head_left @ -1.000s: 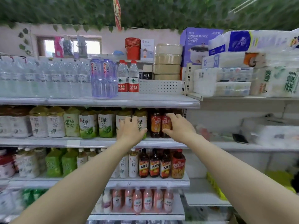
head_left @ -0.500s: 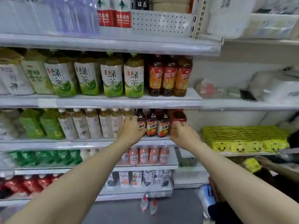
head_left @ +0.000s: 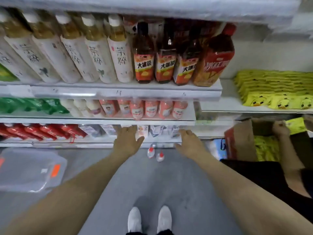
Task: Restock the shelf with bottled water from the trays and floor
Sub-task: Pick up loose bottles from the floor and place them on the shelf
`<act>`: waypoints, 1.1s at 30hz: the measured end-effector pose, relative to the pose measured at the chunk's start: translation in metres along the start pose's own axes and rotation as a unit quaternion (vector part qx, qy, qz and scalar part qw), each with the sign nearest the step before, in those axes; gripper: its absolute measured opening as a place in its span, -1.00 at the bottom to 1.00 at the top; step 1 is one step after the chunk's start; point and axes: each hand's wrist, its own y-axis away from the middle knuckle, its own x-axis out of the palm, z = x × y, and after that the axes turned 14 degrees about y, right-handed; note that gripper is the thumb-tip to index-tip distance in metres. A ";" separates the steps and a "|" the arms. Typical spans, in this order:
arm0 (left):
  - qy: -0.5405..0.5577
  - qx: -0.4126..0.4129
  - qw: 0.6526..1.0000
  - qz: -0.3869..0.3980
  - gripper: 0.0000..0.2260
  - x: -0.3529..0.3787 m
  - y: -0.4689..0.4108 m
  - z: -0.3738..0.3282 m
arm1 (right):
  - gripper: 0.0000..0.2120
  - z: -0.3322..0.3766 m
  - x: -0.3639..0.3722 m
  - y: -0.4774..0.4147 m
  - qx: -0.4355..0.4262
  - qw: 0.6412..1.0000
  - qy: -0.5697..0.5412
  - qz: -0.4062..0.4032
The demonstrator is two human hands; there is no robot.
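Shoes: two white shoes stand on the grey floor at the bottom edge of the view, toes toward the shelf.
Plastic-wrapped pack: a clear wrapped pack lies on the floor at far left; its contents are too blurred to tell.
Left hand: the left hand reaches down and forward, fingers spread, grip open and holding nothing.
Right hand: the right hand reaches beside it, fingers loosely spread, grip open and empty.
Water bottles: two small bottles of water with red caps and red labels stand upright on the floor between the two hands, just in front of the lowest shelf, long axes vertical, caps up.
Other person: at right, another person's hand rests on a cardboard box.
Shelves beyond: pink bottles one level up; higher, white-labelled tea bottles and dark tea bottles with orange labels; yellow duck-print packs to the right.
Change: half a second ago both hands were up at the dark tea bottles; they have since dropped to floor level, and the view has tilted down so the feet now show.
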 end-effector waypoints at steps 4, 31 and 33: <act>0.011 -0.067 0.997 0.034 -0.42 0.085 -0.038 0.073 | -0.39 -0.007 0.111 -0.046 0.013 0.997 -0.029 0.067; 0.289 0.000 0.956 0.043 -0.33 0.479 -0.294 0.317 | -0.45 -0.065 0.564 -0.302 -0.015 0.923 -0.384 -0.015; 0.308 -0.006 0.951 0.035 -0.33 0.481 -0.293 0.319 | -0.42 -0.065 0.568 -0.302 -0.009 0.919 -0.393 -0.015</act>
